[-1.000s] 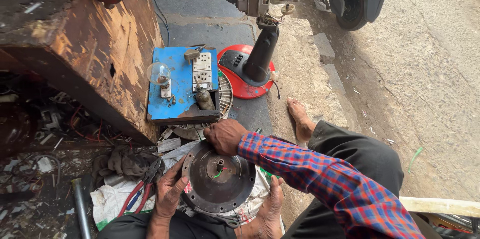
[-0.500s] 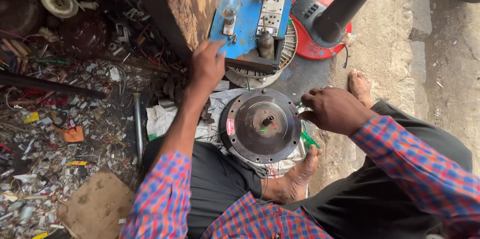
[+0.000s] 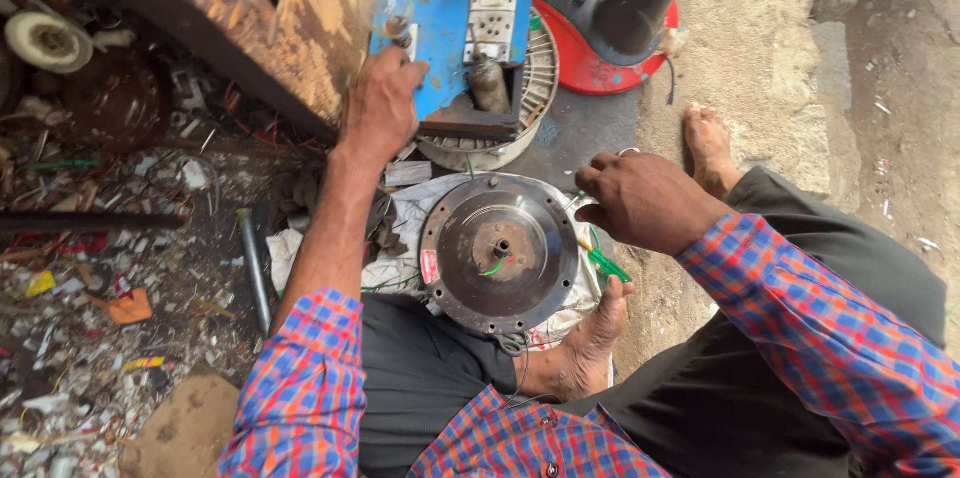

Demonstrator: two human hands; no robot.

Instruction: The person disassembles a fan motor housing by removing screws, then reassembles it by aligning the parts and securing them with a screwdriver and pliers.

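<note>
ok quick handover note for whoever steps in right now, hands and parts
Left hand: stretched forward, resting on the blue board beside the bulb; whether it grips anything cannot be told.
Right hand: closed at the right rim of the motor disc, near green-handled pliers; what it holds is hidden.
Disc lies flat on a white cloth between the feet, a green wire at its hub.
Done: disc set in place.
Left: cannot tell if the wire is joined to the board.
</note>
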